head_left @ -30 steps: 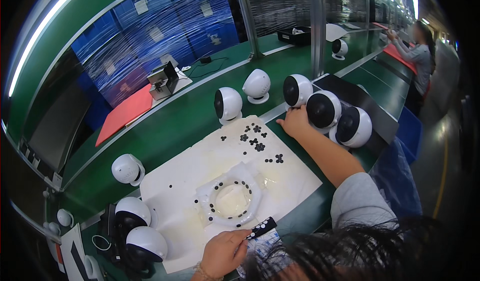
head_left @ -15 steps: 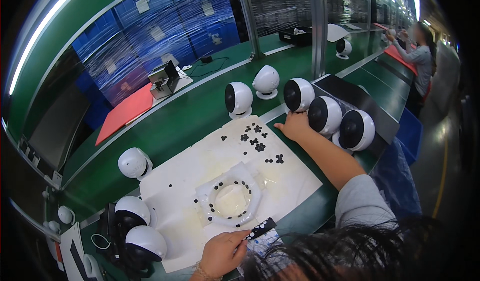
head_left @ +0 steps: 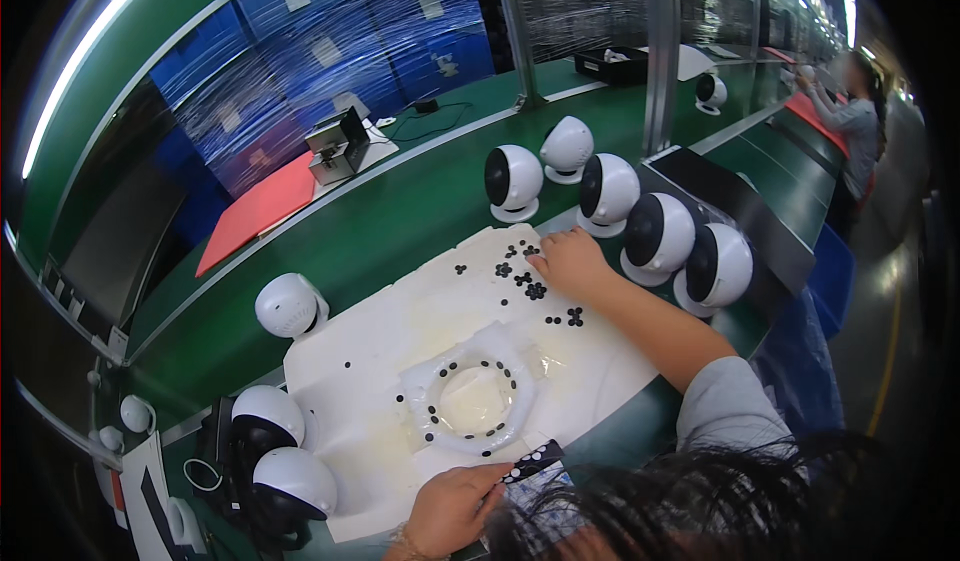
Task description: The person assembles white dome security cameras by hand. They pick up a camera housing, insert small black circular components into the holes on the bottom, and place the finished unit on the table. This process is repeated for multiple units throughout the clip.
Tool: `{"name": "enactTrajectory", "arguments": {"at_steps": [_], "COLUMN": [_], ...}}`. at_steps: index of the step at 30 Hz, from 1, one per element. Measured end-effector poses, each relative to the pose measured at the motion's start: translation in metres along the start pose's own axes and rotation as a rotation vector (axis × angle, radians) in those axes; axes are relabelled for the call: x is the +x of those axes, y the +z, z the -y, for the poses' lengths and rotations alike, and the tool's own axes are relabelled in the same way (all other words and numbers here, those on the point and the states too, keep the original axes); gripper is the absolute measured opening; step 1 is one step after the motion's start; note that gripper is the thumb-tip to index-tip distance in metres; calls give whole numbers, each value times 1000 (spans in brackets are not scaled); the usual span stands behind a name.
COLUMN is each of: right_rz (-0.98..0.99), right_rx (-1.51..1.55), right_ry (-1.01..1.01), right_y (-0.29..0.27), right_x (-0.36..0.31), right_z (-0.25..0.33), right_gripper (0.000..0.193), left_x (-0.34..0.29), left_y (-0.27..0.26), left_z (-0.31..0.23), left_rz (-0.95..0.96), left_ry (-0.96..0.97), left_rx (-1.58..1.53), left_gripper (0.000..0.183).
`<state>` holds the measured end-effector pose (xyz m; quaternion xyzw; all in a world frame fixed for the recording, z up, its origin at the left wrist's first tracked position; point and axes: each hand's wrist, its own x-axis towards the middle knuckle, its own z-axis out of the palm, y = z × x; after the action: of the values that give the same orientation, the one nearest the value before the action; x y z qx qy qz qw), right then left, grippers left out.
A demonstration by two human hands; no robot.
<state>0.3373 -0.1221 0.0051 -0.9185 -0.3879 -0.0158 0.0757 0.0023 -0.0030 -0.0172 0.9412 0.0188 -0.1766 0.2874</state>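
My left hand point(head_left: 455, 509) is closed on the end of a black strip with white round spots point(head_left: 535, 459), at the sheet's near edge. Across the white sheet point(head_left: 370, 431), my right hand point(head_left: 574, 263) rests at the far edge with fingers bent, its fingertips among small black round pads point(head_left: 536, 290). Whether a pad is between them is hidden. Between my hands lies a translucent white ring-shaped piece point(head_left: 415, 401), with several black pads spaced round its opening. Right of my right hand stand white ball-shaped devices with black faces point(head_left: 673, 233), apparently cameras.
More such devices stand behind the sheet point(head_left: 514, 178) and at its left point(head_left: 287, 306); two others point(head_left: 268, 416) lie beside black cables. A metal box point(head_left: 338, 149) and red mat point(head_left: 255, 211) are across the bench. A blue bin point(head_left: 830, 271) and another person point(head_left: 853, 111) are at the right.
My right hand has moved left from the foot of a white device to the pads at the sheet's far edge. My left hand keeps the strip. The whole view has shifted slightly.
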Motion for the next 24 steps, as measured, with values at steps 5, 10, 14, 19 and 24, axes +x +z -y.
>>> {"name": "enactTrajectory", "arguments": {"at_steps": [5,10,14,19,24], "right_rz": [-220,-603,-702,-34,380], "right_rx": [96,-11,251,1204,1391], "right_ry": [84,14,-185,-131,-105], "right_y": [42,26,-5,-54,-42], "right_x": [85,112,91,-11,-69], "right_z": [-19,-10,38,99,102], "right_gripper": [59,26,21,23,24], "left_x": [8,-5,-7,-24,-20], "left_y": [1,17,-6,-22,-28], "left_z": [-4,1,-19,-31,-39], "left_rz": [13,-356,-439,-456,-654], "left_ry": [-12,254,266,177,252], "left_rx": [22,-132,-71,-127,-83], "left_gripper": [38,37,31,24,19]}}
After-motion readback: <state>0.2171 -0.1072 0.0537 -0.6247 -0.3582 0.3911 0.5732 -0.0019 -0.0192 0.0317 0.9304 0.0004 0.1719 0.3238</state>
